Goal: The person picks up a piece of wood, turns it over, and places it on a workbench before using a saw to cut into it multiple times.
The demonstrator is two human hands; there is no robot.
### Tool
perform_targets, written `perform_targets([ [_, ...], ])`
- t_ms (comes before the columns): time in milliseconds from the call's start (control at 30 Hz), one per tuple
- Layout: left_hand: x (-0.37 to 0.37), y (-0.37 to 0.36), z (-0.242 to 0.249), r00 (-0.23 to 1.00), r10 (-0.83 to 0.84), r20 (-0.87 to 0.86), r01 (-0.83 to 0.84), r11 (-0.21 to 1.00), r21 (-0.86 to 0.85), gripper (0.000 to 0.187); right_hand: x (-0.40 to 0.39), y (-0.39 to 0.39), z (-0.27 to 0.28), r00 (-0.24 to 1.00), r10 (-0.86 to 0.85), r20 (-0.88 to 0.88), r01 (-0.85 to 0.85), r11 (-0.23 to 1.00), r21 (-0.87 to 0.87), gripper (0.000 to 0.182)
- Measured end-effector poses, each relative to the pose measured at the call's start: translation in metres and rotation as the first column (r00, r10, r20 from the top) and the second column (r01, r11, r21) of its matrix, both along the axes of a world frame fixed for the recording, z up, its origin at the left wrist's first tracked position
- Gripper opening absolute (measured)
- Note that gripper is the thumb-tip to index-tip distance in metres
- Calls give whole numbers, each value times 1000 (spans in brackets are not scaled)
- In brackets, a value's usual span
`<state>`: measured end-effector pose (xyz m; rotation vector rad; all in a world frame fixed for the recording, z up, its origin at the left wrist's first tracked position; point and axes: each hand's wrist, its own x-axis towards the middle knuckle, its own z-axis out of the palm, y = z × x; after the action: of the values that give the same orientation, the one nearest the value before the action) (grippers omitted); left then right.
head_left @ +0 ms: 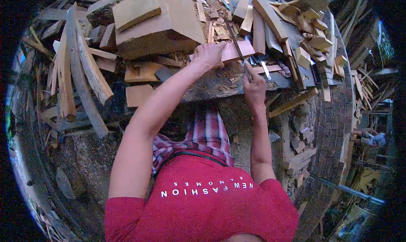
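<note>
A flat pinkish wood piece [239, 50] lies on the worn workbench [203, 87]. My left hand [210, 55] presses on its left part, fingers closed over it. Across the piece runs a long thin dark blade [234, 38], slanting from the back down toward my right hand [254, 86]. That hand is wrapped round the blade's near end, and its grip is partly hidden. Just right of the blade, a metal strip [265, 70] and a small dark tool lie on the bench.
A large wood block [158, 28] with a smaller block [136, 10] on top stands behind my left arm. Long curved slats [80, 64] lean at the left. Many cut wood pieces [318, 42] are heaped at the right. A person [376, 139] is at the far right.
</note>
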<state>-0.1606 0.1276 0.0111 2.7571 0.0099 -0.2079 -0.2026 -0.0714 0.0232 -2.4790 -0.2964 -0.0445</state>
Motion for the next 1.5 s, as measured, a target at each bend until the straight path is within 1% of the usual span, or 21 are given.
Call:
perform_targets([
  [33, 2, 0, -2, 1000, 1, 2, -1, 1000, 4, 78, 3, -2, -7, 995, 58, 79, -64, 995, 81, 38],
  [133, 3, -1, -8, 1000, -2, -6, 2, 1000, 7, 76, -17, -11, -4, 994, 64, 89, -70, 995, 66, 39],
  [200, -3, 0, -13, 976, 15, 217, -4, 999, -52, 27, -38, -33, -19, 992, 46, 118, -55, 996, 74, 40],
  [233, -1, 0, -12, 977, 14, 213, -2, 998, -55, 27, -43, -38, -24, 988, 31, 149, -45, 995, 86, 40],
  [300, 3, 0, -6, 1000, -6, 9, 6, 1000, -10, 73, -45, -39, -24, 983, 44, 178, -68, 989, 134, 41],
  [333, 0, -1, -2, 1000, -12, 6, 13, 1000, -10, 73, -43, -38, -22, 975, 57, 217, -98, 979, 181, 41],
  [367, -4, -1, 3, 1000, -1, 5, 1, 1000, -15, 73, -36, -32, -17, 987, 40, 153, -54, 995, 88, 41],
  [600, -1, -1, -2, 1000, 11, 20, -10, 1000, -24, 75, 7, -4, -3, 999, 35, -2, -35, 999, 29, 37],
  [667, -2, -1, -1, 1000, 7, 25, -6, 1000, -21, 75, -11, -17, -11, 996, 66, 64, -73, 992, 107, 37],
  [733, -1, 0, 0, 999, 10, 30, -10, 1000, -24, 75, -28, -27, -13, 998, 43, 46, -44, 998, 37, 37],
  [833, -2, -1, 3, 1000, -24, 12, 24, 1000, -16, 74, -36, -29, -11, 993, 48, 105, -62, 989, 134, 38],
  [933, -2, 0, 6, 1000, -3, -26, 2, 1000, -8, 72, -11, -10, -1, 994, 62, 94, -65, 997, 34, 40],
  [1000, -5, 2, 3, 999, -11, 49, 13, 999, -46, 69, 9, -1, -7, 996, 51, 67, -48, 998, -41, 43],
  [1033, -5, 2, 3, 999, -12, 50, 14, 999, -42, 69, 13, -3, -13, 980, 96, 176, -94, 995, -23, 42],
  [1133, -2, 3, 1, 999, -23, 23, 24, 999, -45, 68, -2, -18, -23, 957, 137, 254, -162, 984, 76, 44],
  [1167, 0, 3, -3, 999, -21, 37, 22, 999, -35, 69, -16, -26, -22, 959, 135, 248, -157, 985, 72, 44],
  [1233, 3, 2, -6, 999, -17, 46, 18, 999, -29, 70, -41, -39, -17, 993, 56, 103, -66, 993, 98, 39],
  [1333, 0, 1, -4, 998, -48, 39, 48, 999, 0, 71, -45, -35, -7, 997, 35, 65, -38, 998, 48, 38],
  [1400, -3, 0, 0, 998, -1, 71, 3, 1000, -24, 69, -22, -22, -8, 993, 59, 105, -70, 993, 99, 38],
  [1467, 0, 0, -4, 998, 6, 69, -4, 1000, -17, 68, 1, -6, -9, 999, 30, 42, -27, 997, -68, 38],
  [1500, 0, 0, -2, 998, 12, 65, -11, 1000, -13, 68, 7, -4, -7, 999, 31, 45, -28, 998, -62, 38],
])
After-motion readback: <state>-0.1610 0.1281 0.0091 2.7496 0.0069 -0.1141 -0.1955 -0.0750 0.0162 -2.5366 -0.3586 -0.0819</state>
